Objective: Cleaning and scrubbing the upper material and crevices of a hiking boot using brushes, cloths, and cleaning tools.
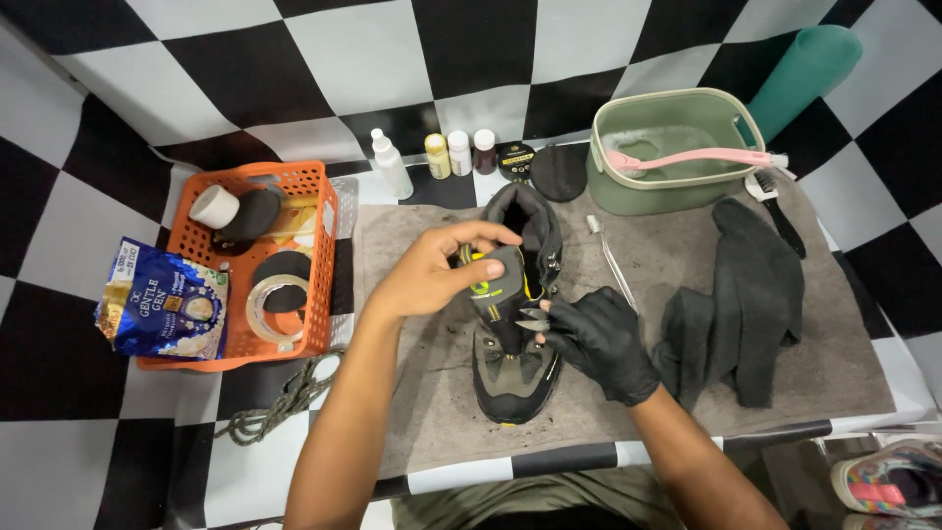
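An olive and black hiking boot (512, 378) stands on a grey mat (638, 393), toe toward me. My bare left hand (437, 270) grips the boot's tongue and pulls it up and open. My right hand (601, 344), in a black glove, pinches a small pale pointed piece at the boot's lace area, just right of the tongue. The boot has no laces in view.
An orange basket (316, 294) with tape, a sponge and a white cup sits left, a blue bag (162, 299) beside it. Small bottles (432, 155) line the back. A green basin (667, 191) holds water and a pink brush. A dark cloth (741, 304) lies right; rope (280, 402) lies lower left.
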